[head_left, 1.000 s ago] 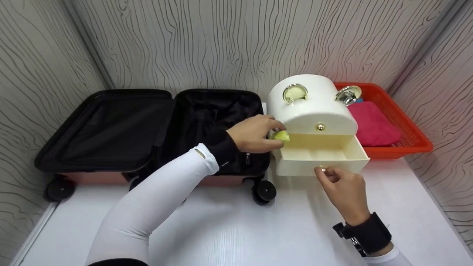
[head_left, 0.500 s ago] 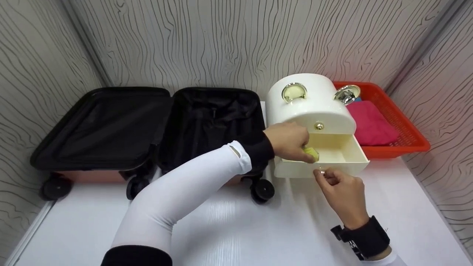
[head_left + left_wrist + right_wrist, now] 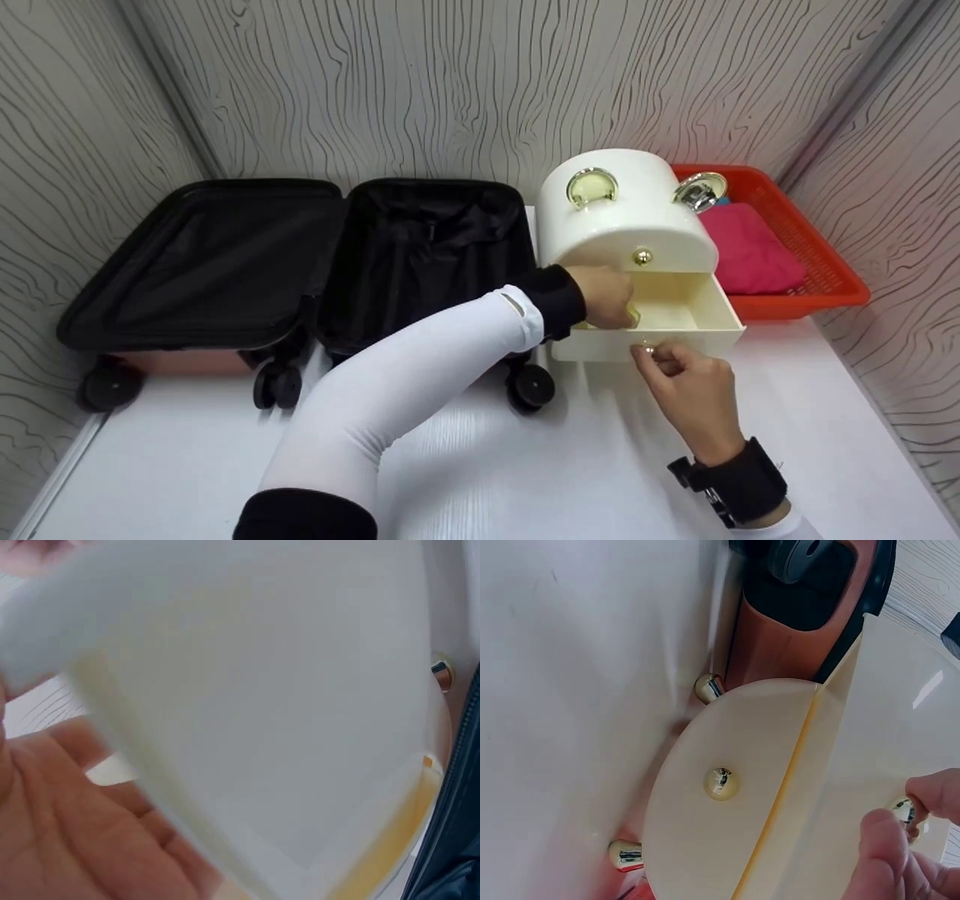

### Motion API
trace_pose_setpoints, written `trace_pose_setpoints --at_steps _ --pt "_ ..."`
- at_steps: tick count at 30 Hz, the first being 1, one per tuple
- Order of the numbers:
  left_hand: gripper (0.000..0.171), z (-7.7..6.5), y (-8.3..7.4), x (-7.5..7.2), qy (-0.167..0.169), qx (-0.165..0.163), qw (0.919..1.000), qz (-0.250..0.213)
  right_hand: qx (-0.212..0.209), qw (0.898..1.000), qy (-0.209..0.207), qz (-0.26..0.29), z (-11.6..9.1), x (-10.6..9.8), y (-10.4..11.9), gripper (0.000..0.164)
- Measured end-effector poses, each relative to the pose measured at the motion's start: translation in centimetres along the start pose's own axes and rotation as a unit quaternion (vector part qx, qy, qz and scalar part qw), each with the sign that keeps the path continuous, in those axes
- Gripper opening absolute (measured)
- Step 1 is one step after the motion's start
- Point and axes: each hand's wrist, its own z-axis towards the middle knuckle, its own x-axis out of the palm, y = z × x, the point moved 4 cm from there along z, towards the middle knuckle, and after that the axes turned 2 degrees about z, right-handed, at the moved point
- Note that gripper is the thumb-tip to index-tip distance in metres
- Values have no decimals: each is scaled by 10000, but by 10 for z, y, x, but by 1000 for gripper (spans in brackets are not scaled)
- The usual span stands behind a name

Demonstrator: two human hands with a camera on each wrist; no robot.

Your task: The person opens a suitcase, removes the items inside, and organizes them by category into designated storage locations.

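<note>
A white round-topped box [image 3: 630,202] has its lower drawer [image 3: 716,309] pulled out. My left hand [image 3: 606,296] reaches into the drawer's left part and holds a small yellow block-like thing [image 3: 634,315], mostly hidden by the fingers; its exact kind is too small to tell. In the left wrist view, a blurred pale wall fills most of the frame beside the left hand [image 3: 90,817]. Out in front, my right hand [image 3: 694,394] pinches the drawer's gold knob [image 3: 904,811] between thumb and fingers. Another gold knob [image 3: 642,257] sits on the box front above the drawer.
An open black-lined suitcase [image 3: 431,277] with wheels lies left of the box. To the right, a red basket [image 3: 832,281] holds a folded pink cloth [image 3: 750,251]. Two gold-rimmed discs [image 3: 592,187] stick up from the box top. Wood-patterned walls enclose the white table [image 3: 480,465].
My left hand has moved right from the drawer's left edge and down into the drawer, carrying the small yellow thing. The right hand keeps its pinch on the knob.
</note>
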Motion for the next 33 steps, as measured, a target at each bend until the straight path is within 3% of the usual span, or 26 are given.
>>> trace_pose_setpoints --at_steps 4,7,14,22,27,33 --pt "18 15 4 8 200 -210 9996 37 38 10000 4 39 0 0 0 18" --pt "18 21 5 11 226 -184 9995 150 65 10000 5 76 -1 1 -1 18" --pt "19 11 6 3 -1 -88 9995 309 55 9999 -26 103 0 2 -1 19" --pt "16 10 11 3 -106 -27 9994 326 131 9999 -33 56 2 1 0 21" --pt "26 -4 14 -5 -163 163 9996 150 186 9998 32 69 1 2 0 21" --pt "25 -32 25 -24 -873 917 9907 -498 177 9998 80 63 3 2 -2 23"
